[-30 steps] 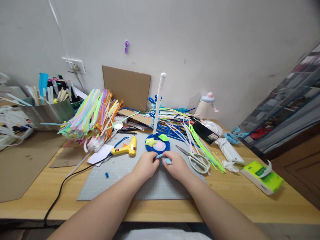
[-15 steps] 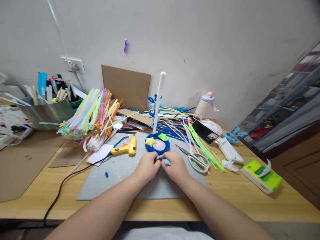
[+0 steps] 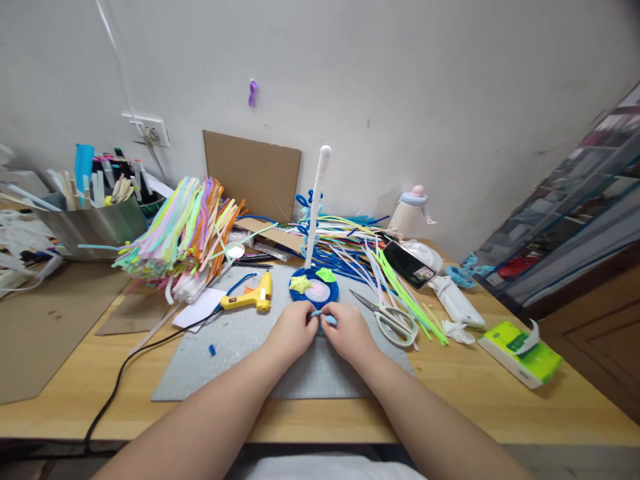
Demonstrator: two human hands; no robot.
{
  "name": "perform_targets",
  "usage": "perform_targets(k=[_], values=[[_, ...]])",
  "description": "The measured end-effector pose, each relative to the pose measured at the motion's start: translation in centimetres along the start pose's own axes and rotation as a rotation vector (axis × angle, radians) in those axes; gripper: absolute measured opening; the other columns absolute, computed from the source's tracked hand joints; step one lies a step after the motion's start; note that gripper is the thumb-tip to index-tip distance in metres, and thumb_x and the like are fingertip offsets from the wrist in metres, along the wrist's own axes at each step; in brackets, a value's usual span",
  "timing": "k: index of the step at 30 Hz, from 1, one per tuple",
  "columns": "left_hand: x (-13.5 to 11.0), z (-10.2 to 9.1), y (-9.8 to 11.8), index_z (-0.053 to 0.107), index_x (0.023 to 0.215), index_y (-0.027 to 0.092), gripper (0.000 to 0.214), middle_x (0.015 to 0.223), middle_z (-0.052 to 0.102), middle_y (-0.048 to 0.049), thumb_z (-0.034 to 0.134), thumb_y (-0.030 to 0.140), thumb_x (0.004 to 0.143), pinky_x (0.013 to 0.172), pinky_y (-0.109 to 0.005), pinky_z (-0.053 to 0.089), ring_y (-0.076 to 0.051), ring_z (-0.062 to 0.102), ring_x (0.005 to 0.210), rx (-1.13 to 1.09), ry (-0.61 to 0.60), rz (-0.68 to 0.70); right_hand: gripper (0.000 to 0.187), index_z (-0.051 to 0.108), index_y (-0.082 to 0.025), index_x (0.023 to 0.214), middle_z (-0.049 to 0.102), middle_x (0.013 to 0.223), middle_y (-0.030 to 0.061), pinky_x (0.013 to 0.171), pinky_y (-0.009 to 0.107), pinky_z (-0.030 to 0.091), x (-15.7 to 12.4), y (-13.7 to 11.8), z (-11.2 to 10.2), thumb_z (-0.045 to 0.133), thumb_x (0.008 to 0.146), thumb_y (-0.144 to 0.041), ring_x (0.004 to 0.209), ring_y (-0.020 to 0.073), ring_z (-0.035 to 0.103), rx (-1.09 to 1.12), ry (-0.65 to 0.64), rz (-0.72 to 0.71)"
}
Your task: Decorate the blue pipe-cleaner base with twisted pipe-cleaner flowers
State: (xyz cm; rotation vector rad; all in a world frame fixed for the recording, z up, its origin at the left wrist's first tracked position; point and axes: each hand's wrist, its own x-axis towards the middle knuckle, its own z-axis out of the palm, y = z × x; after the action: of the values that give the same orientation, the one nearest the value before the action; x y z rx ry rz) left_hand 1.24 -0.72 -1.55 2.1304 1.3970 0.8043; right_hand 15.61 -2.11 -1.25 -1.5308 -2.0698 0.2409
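Note:
Both of my hands meet over the grey cutting mat, fingers closed. Between them runs a light blue pipe cleaner, mostly hidden by the fingers. My left hand pinches one part of it, and my right hand grips the other. Just beyond my fingertips sits a round dark blue fuzzy base with a yellow star, a green star and a pink-white disc. A white fuzzy rod rises from its back edge. Scissors lie right of my right hand.
Left of my hands lies a yellow glue gun with a black cord. Bundled pipe cleaners stand behind it, and loose ones spread along the wall. A phone and a green tissue pack lie to the right.
The light blue pipe cleaner has turned slightly between my fingers, showing a little less at the right hand. Both hands stay in nearly the same place.

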Motion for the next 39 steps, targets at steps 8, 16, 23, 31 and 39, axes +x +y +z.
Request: perform_targets(k=[8, 16, 23, 31, 39], values=[[0.2, 0.0, -0.2, 0.054, 0.06, 0.017, 0.015, 0.057, 0.053, -0.0002, 0.048, 0.015, 0.073, 0.053, -0.025, 0.025, -0.014, 0.045, 0.056, -0.015, -0.023, -0.02, 0.012, 0.064, -0.021, 0.073, 0.069, 0.073, 0.0034, 0.071, 0.03, 0.034, 0.2, 0.3, 0.2, 0.053, 0.076, -0.018, 0.073, 0.0193, 0.059, -0.068, -0.049, -0.052], [-0.3, 0.4, 0.1, 0.048, 0.054, 0.018, 0.015, 0.054, 0.05, 0.0009, 0.052, 0.015, 0.068, 0.054, -0.025, 0.024, -0.013, 0.043, 0.055, -0.142, 0.019, -0.075, 0.009, 0.06, -0.019, 0.067, 0.063, 0.068, 0.0051, 0.067, 0.031, 0.035, -0.2, 0.1, 0.6, 0.053, 0.071, -0.015, 0.071, 0.0205, 0.055, -0.113, 0.007, -0.101], [1.0, 0.0, -0.4, 0.05, 0.066, 0.017, 0.011, 0.052, 0.054, 0.0029, 0.047, 0.022, 0.076, 0.049, -0.023, 0.039, -0.012, 0.053, 0.047, -0.426, 0.074, -0.314, 0.033, 0.056, -0.019, 0.107, 0.067, 0.092, 0.0055, 0.072, 0.031, 0.046, 0.9, 0.9, 1.0, 0.055, 0.075, -0.025, 0.079, 0.0191, 0.061, 0.449, 0.078, 0.101], [0.9, 0.1, 0.3, 0.052, 0.078, 0.015, 0.013, 0.064, 0.062, -0.0008, 0.058, 0.025, 0.072, 0.047, -0.021, 0.044, -0.011, 0.058, 0.051, -0.632, 0.008, -0.387, 0.01, 0.054, -0.018, 0.071, 0.053, 0.052, -0.005, 0.043, 0.021, 0.038, 1.2, 1.1, 1.8, 0.053, 0.072, -0.029, 0.045, 0.0108, 0.049, 0.794, -0.041, 0.269], [0.7, -0.3, 0.2, 0.057, 0.069, 0.015, 0.025, 0.056, 0.053, 0.0031, 0.059, 0.04, 0.07, 0.047, -0.022, 0.036, -0.009, 0.045, 0.048, -0.652, 0.054, -0.222, 0.011, 0.054, -0.019, 0.072, 0.049, 0.053, -0.006, 0.043, 0.02, 0.035, 1.0, 0.3, 0.9, 0.05, 0.075, -0.03, 0.044, 0.01, 0.044, 0.804, -0.022, 0.271]])
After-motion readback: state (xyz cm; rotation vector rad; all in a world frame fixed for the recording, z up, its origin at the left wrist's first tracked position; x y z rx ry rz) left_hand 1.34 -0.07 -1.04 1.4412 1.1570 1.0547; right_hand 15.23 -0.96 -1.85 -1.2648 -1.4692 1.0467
